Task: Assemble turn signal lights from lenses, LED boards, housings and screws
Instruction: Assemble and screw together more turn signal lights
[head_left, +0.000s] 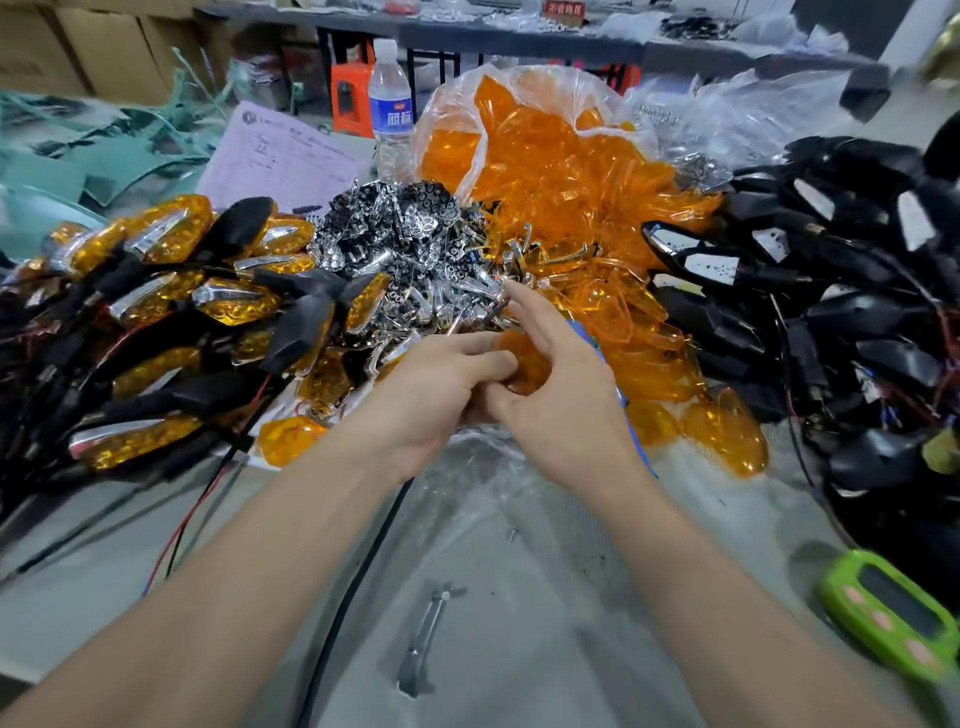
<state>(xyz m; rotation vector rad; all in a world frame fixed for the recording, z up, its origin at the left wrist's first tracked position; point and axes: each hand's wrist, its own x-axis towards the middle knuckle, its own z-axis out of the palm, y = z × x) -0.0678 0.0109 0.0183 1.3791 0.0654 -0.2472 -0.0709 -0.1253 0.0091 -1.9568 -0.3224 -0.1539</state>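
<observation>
One orange lens (524, 361) is held just in front of the chrome pile (405, 249), between both hands. The grip of the left hand (447, 384) is curled round the lens from the left. The right hand (563, 400) is laid against it from the other side, thumb tucked under and forefinger stretched toward the chrome pile. Whether its grip is closed on the lens cannot be told. No chrome piece or housing is seen fitted to this lens, so this unit is judged to be at its very start.

Much is judged done already. Left of the chrome pile a large heap of finished lights (156, 291) is stacked, orange fronts on black bodies with wires. Much is left as well. Right of the chrome pile loose lenses (649, 338) are spilled from a bag (545, 145), and further right black housings (831, 291) with leads are heaped. No screws can be made out. A metal tool (426, 634) is lying untouched on the table (545, 597), well in front of the chrome pile.
</observation>
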